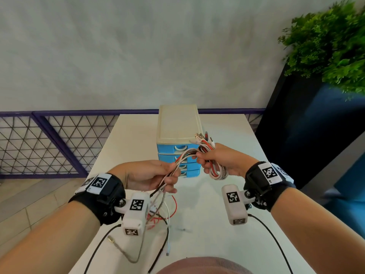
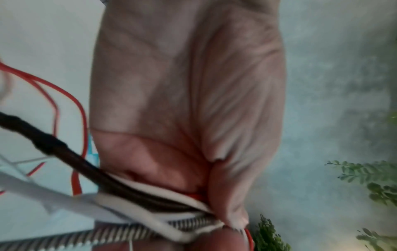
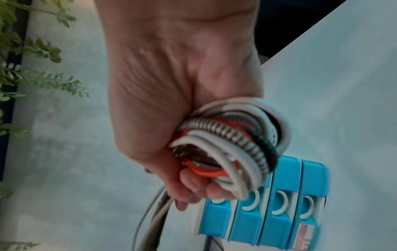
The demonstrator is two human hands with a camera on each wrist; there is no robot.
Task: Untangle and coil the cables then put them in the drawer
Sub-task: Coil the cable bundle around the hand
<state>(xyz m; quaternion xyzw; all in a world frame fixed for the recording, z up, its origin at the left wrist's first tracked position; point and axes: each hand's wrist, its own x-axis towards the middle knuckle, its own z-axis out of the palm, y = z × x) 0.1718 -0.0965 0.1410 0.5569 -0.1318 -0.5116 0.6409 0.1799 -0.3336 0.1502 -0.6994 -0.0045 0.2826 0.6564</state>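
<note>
My right hand (image 1: 215, 161) grips a coiled bunch of cables (image 1: 217, 172) in white, red, black and braided silver, seen close up as loops of the coil (image 3: 227, 144) in the right wrist view. Plug ends (image 1: 203, 138) stick up above the fist. Straight strands run left from it to my left hand (image 1: 158, 175), which pinches them between thumb and fingers; in the left wrist view the strands (image 2: 163, 208) cross under the thumb. Loose cable tails (image 1: 160, 212) hang from that hand to the white table (image 1: 213, 224). The blue drawer unit (image 1: 178, 147) stands behind the hands, its drawers closed.
A loose braided cable with a metal plug (image 1: 126, 252) lies at the table's front left. Black wrist-camera leads (image 1: 272, 238) trail over the table. A purple mesh fence (image 1: 49, 139) runs behind the table and a green plant (image 1: 331, 42) stands at the upper right.
</note>
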